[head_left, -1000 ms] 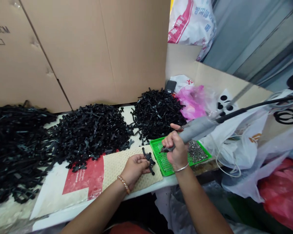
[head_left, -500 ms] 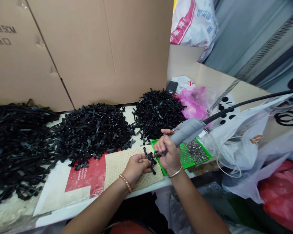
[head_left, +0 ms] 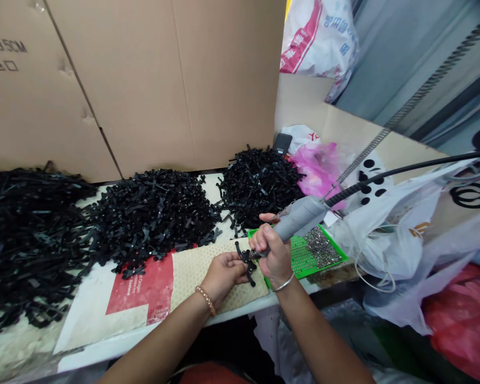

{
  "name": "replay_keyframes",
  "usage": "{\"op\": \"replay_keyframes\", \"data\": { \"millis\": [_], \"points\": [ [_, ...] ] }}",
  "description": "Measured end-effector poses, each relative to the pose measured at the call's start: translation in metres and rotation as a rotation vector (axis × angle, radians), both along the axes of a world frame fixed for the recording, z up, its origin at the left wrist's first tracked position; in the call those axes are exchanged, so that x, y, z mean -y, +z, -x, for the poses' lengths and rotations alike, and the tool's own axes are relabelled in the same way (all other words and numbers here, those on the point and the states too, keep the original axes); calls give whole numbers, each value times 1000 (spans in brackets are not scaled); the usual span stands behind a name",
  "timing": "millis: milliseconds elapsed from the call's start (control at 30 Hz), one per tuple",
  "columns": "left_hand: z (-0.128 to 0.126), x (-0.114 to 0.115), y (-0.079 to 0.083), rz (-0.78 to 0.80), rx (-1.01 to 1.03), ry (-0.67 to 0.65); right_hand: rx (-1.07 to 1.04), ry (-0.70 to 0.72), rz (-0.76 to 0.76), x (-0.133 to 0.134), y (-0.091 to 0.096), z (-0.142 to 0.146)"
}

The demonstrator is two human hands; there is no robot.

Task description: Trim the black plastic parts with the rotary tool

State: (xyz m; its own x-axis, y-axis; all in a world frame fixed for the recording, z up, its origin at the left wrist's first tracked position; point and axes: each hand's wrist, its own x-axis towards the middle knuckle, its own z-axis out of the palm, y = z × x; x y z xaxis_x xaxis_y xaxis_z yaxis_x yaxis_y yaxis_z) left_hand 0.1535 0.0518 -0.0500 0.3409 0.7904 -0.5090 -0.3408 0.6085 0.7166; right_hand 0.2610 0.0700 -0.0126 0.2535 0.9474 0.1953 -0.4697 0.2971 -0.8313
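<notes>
Here, just below the frame's centre, the left hand's grip pinches a black piece; the right hand's grip holds a grey power tool, tip at the piece.

I see that the left hand holds a black part and the right hand grips a grey tool.

The part is over the mat, the driver seemingly against its right.
</notes>
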Motion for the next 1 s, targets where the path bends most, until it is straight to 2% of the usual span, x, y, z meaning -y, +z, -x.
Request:
{"op": "replay_keyframes", "data": {
  "millis": [467, 1000],
  "points": [
    [0, 1, -1, -1, 9, -2, 16, 1, -6, 1, -8, -2],
    [0, 0, -3, -3, 10, -1, 70, 9, -32, 1, -7, 1]
  ]
}}
